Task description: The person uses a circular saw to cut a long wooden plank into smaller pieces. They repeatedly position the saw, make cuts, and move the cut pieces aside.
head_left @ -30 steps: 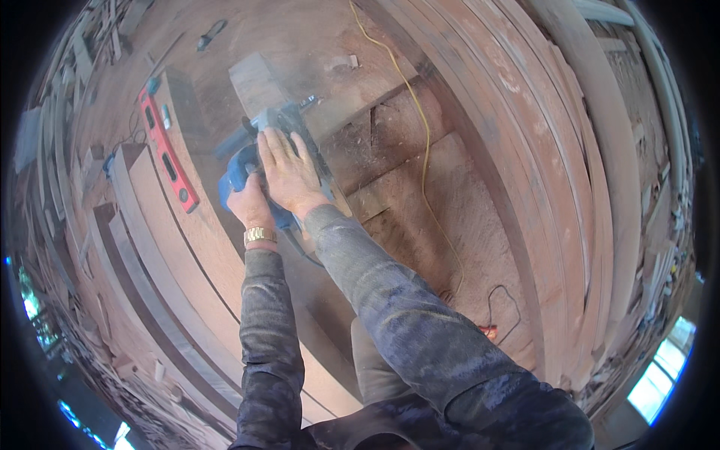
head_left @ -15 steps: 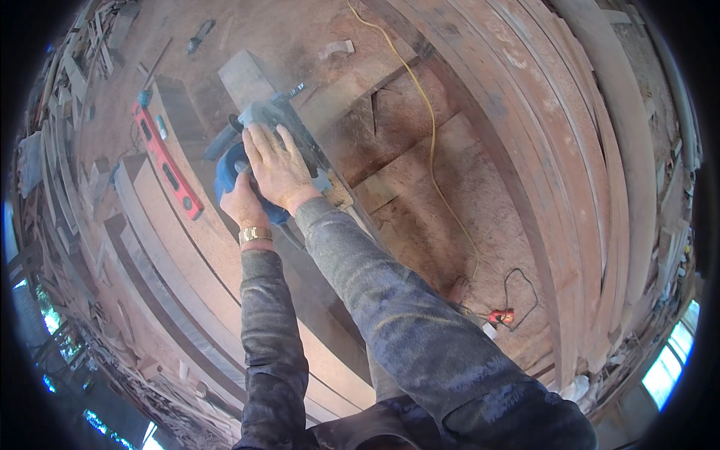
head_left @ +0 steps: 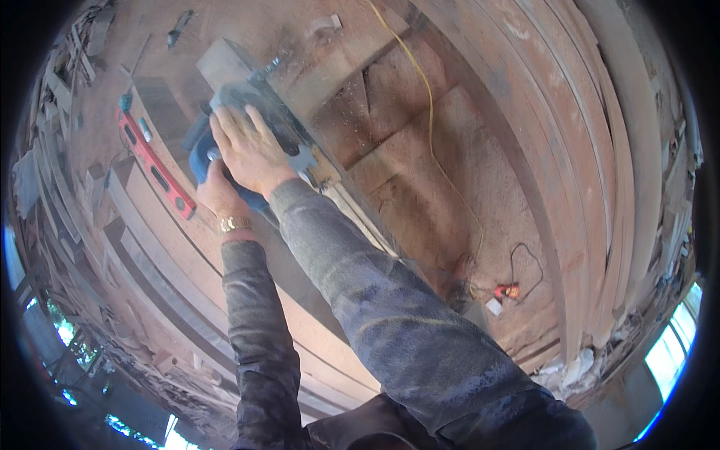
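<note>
Both my hands are on a blue handheld power tool [head_left: 198,159] with a flat metal base; its exact kind is hard to make out. My left hand [head_left: 219,196], a gold watch at its wrist, is closed round the rear handle. My right hand [head_left: 251,154] lies on top of the housing, fingers stretched out and partly spread. Under the tool runs a long wooden beam [head_left: 223,61], its far end showing beyond it. Along the beam's right side, behind the base, a pale strip of wood [head_left: 352,202] shows. Dust hazes the air round the tool.
A red spirit level [head_left: 156,169] lies on boards at the left. A yellow cord [head_left: 429,112] crosses the dusty floor on the right, near a small red-orange device [head_left: 508,290] with a dark cable. Long stacked planks [head_left: 525,97] curve along the right.
The tool and both hands have moved slightly farther along the beam, and more of the pale strip shows behind. The whole view has shifted a little.
</note>
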The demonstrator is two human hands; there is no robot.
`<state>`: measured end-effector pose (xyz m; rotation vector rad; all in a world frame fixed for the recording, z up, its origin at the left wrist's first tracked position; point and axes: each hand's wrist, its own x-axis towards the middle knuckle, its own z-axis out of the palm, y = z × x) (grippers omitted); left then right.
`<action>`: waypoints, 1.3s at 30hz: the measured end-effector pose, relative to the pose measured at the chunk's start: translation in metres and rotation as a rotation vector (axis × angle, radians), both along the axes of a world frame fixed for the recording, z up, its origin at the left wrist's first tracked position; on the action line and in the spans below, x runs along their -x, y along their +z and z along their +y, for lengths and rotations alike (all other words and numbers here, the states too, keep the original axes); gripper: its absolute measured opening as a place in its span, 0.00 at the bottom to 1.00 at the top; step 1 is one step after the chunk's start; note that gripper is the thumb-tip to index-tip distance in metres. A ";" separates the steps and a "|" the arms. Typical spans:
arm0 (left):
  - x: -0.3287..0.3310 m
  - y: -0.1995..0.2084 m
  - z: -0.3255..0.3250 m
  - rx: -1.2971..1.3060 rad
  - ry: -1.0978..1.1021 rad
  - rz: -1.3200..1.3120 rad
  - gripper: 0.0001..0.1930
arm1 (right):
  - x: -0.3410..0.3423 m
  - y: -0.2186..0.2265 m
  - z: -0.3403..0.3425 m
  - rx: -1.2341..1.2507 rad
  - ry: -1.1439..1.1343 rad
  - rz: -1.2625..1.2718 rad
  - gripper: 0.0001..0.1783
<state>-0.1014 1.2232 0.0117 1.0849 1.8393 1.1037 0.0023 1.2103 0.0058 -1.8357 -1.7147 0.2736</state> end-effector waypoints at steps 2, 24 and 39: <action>0.002 0.003 0.005 -0.002 -0.085 0.083 0.12 | 0.000 0.001 0.005 0.041 0.013 -0.003 0.33; -0.011 -0.001 0.041 0.063 0.051 -0.170 0.08 | -0.010 0.002 0.034 0.054 0.035 -0.018 0.36; 0.004 -0.020 0.061 -0.082 0.018 0.245 0.18 | -0.007 -0.027 0.059 -0.251 0.029 0.011 0.35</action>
